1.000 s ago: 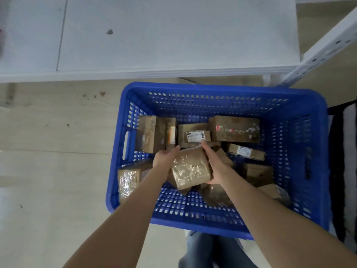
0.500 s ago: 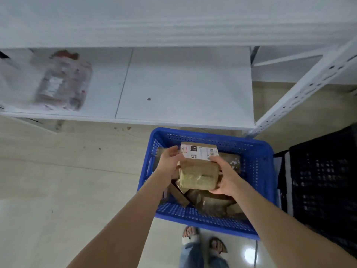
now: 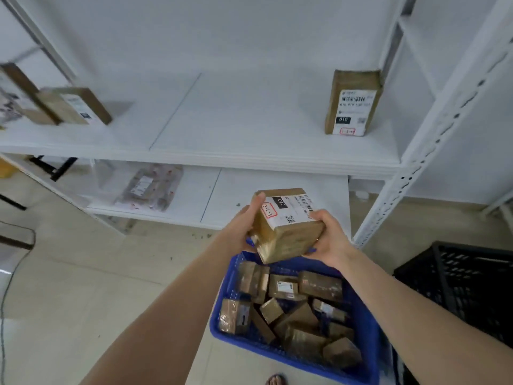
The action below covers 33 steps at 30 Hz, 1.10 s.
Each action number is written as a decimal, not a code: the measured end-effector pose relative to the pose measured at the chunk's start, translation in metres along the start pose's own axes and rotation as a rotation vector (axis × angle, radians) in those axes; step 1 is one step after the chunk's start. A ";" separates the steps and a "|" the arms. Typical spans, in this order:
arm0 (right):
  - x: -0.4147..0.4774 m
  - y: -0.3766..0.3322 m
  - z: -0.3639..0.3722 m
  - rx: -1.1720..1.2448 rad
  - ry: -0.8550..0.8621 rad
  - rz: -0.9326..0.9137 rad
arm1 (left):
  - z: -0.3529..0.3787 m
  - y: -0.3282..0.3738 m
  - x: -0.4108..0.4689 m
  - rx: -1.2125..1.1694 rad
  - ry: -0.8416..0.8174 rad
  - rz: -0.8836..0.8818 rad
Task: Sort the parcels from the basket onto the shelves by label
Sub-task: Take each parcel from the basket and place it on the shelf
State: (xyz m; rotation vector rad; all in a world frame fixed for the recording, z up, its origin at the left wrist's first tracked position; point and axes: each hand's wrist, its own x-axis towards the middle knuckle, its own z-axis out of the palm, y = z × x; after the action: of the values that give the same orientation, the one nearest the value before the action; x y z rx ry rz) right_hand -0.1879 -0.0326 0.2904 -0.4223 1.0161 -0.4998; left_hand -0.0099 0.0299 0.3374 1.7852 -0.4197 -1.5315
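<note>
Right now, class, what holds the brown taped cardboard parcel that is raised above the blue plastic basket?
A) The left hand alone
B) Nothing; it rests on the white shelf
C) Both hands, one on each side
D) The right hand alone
C: the left hand and the right hand grip opposite sides of the brown taped cardboard parcel, held in the air above the blue plastic basket.
</note>
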 end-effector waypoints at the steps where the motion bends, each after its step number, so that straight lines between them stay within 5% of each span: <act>1: -0.008 -0.009 0.004 -0.026 -0.001 -0.024 | 0.001 0.011 -0.013 0.021 -0.010 0.015; 9: -0.060 -0.050 0.040 -0.129 -0.004 -0.102 | 0.015 0.058 -0.071 -0.070 0.143 0.208; 14: -0.082 -0.041 0.066 -0.056 -0.230 -0.016 | 0.019 0.064 -0.084 -0.113 0.170 0.290; 21: -0.095 -0.050 0.072 -0.006 -0.153 -0.102 | 0.008 0.068 -0.102 -0.045 0.095 0.246; 33: -0.089 -0.044 0.105 -0.167 -0.103 -0.186 | -0.029 0.089 -0.108 0.155 0.216 0.327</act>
State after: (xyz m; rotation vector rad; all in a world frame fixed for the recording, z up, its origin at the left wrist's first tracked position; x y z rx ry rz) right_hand -0.1423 -0.0059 0.4253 -0.6890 0.9266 -0.5557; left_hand 0.0105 0.0507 0.4766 1.8680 -0.6999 -1.0938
